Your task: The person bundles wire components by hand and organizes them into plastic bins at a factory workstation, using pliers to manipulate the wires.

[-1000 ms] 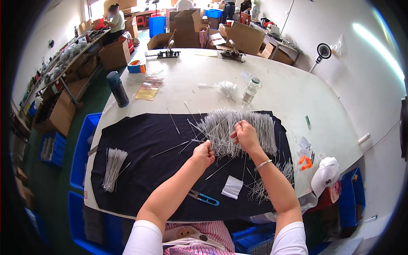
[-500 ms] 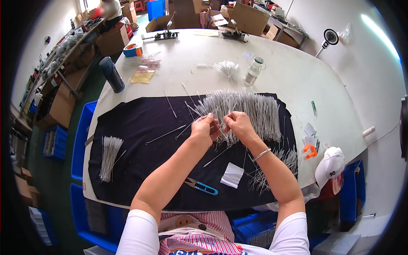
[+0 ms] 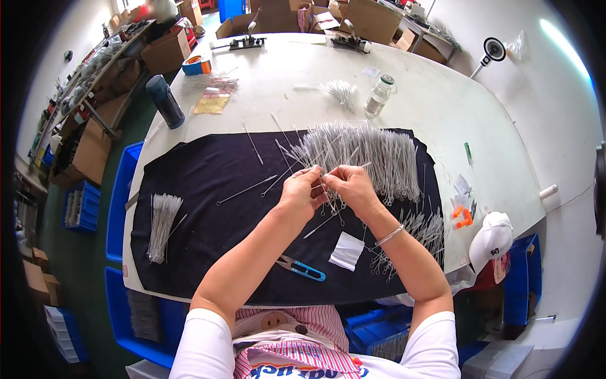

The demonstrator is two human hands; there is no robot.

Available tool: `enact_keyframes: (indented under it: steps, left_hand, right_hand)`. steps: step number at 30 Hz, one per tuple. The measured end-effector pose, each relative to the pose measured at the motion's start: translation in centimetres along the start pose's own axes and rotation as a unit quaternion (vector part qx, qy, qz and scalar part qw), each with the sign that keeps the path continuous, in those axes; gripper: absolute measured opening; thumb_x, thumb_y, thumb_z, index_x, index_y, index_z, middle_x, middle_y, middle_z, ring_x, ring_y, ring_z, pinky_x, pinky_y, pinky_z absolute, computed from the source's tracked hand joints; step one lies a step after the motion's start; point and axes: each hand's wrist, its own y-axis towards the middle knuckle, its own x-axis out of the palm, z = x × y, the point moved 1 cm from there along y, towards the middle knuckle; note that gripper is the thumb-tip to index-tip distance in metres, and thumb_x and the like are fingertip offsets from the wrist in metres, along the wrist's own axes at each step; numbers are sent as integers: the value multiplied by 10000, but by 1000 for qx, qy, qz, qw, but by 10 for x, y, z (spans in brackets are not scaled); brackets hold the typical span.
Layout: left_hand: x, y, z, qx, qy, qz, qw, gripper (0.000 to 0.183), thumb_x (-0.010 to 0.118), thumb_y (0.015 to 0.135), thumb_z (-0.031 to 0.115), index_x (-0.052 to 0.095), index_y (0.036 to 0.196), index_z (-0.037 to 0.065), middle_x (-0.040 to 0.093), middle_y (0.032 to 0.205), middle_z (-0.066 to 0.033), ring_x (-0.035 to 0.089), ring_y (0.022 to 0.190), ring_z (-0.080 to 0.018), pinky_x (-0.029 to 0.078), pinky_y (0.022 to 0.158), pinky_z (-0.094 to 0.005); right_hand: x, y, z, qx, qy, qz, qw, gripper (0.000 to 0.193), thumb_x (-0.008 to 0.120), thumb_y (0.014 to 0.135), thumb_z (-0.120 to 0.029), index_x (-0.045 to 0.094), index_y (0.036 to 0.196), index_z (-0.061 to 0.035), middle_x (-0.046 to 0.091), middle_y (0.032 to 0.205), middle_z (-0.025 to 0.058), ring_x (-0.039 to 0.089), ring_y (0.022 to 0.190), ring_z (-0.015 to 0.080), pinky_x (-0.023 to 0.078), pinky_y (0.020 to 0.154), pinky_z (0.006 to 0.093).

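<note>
Thin straw brushes with white bristles and looped wire ends lie in a big pile [image 3: 379, 158] on a dark cloth [image 3: 208, 170]. At the pile's near left edge, my left hand [image 3: 302, 188] is closed on a few of these brushes, their wires poking out by the fingers. Right beside it, my right hand [image 3: 352, 186] pinches a brush, its fingertips close to the left ones. The exact number held is hidden. A few loose brushes [image 3: 247, 190] lie left of my hands. A smaller bundle [image 3: 165, 224] rests at the cloth's left.
Blue-handled thread snips [image 3: 304, 269] and a white paper piece [image 3: 346, 251] lie nearer me. More brushes [image 3: 413, 240] are strewn at the right, near orange pieces [image 3: 463, 218] and a white cap [image 3: 491, 237]. A dark bottle [image 3: 165, 102] and glass jar [image 3: 379, 98] stand farther back.
My right hand has moved left and in toward my left hand, so the fingertips now nearly meet. The view has shifted slightly.
</note>
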Motion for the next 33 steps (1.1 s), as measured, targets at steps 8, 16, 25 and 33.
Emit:
enact_keyframes:
  steps: [8,16,25,33]
  left_hand:
    - [-13,-10,2,-29,-26,-6,999,120,531,905,214,577,927,105,492,691,13,503,610,-116,442,508,-254]
    - [-22,-29,-6,-50,-7,20,999,117,531,899,188,602,924,99,529,754,-14,521,703,-144,479,649,-375]
    - [-27,-33,-14,-92,141,80,982,216,529,853,266,528,1006,114,459,1037,-78,501,845,-237,419,779,-483]
    - [-38,-29,-25,-159,7,60,985,188,473,886,208,436,1018,79,414,1083,-167,537,873,-330,495,749,-476]
  right_hand:
    - [4,-17,2,-32,-113,29,993,241,616,788,-219,640,789,20,629,662,116,599,610,162,459,592,302]
    - [15,-18,13,-36,-4,35,999,243,608,794,-215,626,777,27,607,623,96,576,581,145,443,563,298]
    - [22,-31,21,50,-35,13,998,253,538,832,-211,604,789,29,612,623,89,582,577,138,451,577,289]
    - [36,-62,25,153,203,20,967,195,531,902,-214,498,847,-30,453,555,-12,405,422,66,291,364,216]
